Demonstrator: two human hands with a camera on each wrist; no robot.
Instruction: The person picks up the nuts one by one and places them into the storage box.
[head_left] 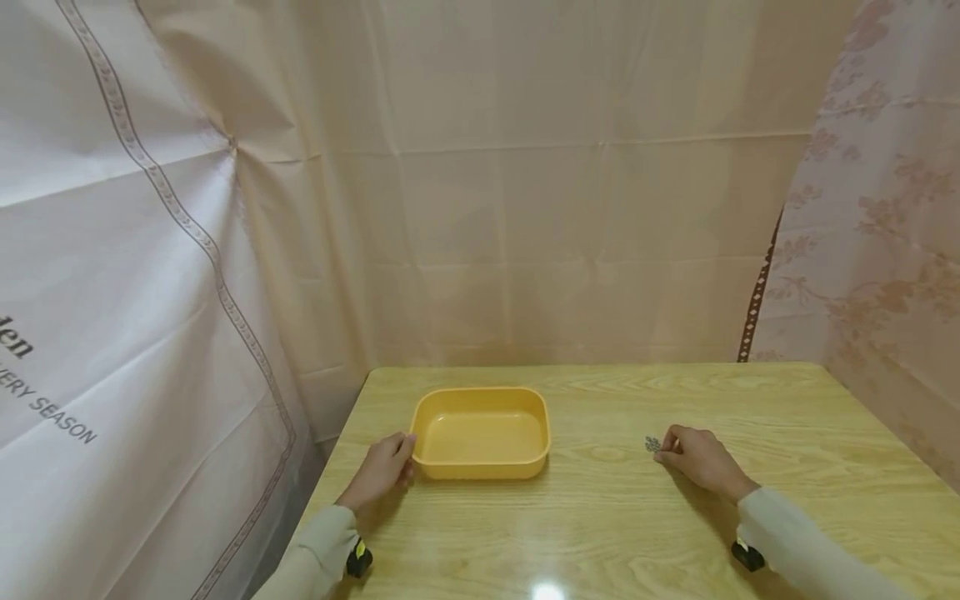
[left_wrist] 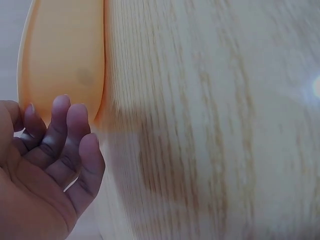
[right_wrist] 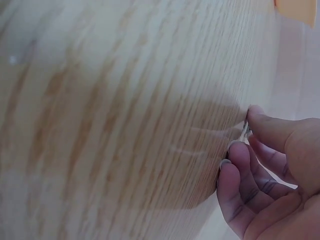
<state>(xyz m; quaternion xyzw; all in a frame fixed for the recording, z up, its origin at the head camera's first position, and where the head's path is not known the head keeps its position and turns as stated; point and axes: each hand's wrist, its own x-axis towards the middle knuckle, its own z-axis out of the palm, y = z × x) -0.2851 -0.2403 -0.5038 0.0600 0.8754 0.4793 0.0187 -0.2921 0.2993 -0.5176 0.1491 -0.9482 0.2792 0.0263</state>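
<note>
An empty yellow-orange rectangular tray [head_left: 480, 433] sits on the wooden table [head_left: 600, 500] left of centre. My left hand [head_left: 386, 467] rests beside its left end, fingertips touching the tray's wall; in the left wrist view the fingers [left_wrist: 65, 135] are loosely curved against the tray [left_wrist: 62, 60]. My right hand [head_left: 693, 457] lies on the table to the right and pinches a small grey patterned thing [head_left: 652, 444] between thumb and finger. In the right wrist view that small thing [right_wrist: 246, 131] glints at the fingertips [right_wrist: 257, 117].
Beige and white plastic sheeting [head_left: 525, 208] hangs close behind and to both sides of the table. The table's left edge [head_left: 330, 483] runs just beside my left hand. A corner of the tray [right_wrist: 297, 10] shows at the top right of the right wrist view.
</note>
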